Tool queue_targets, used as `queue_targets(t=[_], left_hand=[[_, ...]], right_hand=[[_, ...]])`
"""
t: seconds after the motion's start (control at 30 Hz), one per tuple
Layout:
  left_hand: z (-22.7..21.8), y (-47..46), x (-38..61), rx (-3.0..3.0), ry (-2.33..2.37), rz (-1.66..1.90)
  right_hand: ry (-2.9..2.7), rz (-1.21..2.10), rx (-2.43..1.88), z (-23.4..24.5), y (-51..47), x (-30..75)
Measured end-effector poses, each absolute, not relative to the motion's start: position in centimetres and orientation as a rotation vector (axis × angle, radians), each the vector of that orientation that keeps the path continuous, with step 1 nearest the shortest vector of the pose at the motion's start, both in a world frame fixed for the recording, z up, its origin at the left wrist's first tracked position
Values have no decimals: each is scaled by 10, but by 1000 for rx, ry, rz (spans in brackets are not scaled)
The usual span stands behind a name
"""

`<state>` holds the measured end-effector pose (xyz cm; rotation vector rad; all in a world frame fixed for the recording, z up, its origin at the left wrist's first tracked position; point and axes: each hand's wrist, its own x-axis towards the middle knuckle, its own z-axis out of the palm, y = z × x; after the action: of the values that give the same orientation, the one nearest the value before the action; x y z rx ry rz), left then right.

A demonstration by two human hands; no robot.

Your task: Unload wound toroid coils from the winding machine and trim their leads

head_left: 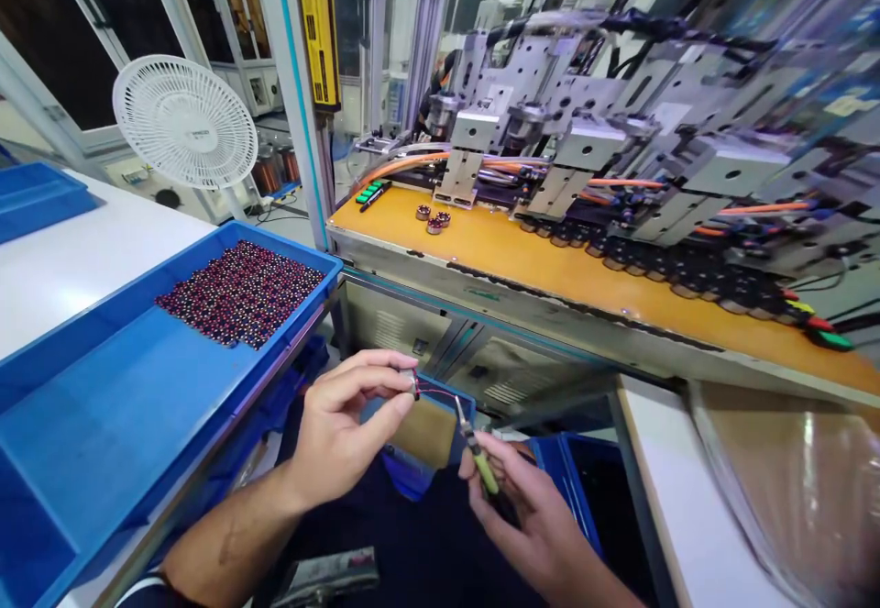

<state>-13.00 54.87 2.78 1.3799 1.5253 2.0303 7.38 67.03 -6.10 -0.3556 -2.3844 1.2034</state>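
Observation:
My left hand pinches a small coil part between thumb and fingertips, low in the middle of the view. A thin red wire runs from that part to the right. My right hand grips a small tool with a yellow-green handle, a cutter or tweezers; its metal tip touches the wire's end. Both hands hover over my lap, below the machine's front edge.
A blue tray on my left holds a heap of small dark red coil parts. Ahead is an orange machine deck with three loose coils, rows of metal heads and cables. A white fan stands behind. A white table lies right.

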Motion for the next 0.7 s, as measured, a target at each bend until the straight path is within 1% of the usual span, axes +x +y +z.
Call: queue_targets(t=[0.07, 0.1, 0.17, 0.27, 0.5, 0.7], left_hand=[[28, 549, -128, 1383, 1511, 2019], [28, 549, -128, 1387, 1507, 2012], [28, 549, -126, 1398, 1507, 1996], [27, 547, -124, 1409, 1509, 1985], [26, 543, -122, 1424, 1496, 1976], [25, 542, -121, 1412, 1460, 1945]], right_hand=[[-2292, 1364, -268, -62, 653, 76], [-2267, 1392, -226, -60, 649, 77], [-2277, 1370, -197, -56, 645, 78], [-2350, 1304, -280, -51, 646, 79], [-2403, 1223, -313, -54, 648, 78], [-2318, 1330, -273, -51, 648, 75]])
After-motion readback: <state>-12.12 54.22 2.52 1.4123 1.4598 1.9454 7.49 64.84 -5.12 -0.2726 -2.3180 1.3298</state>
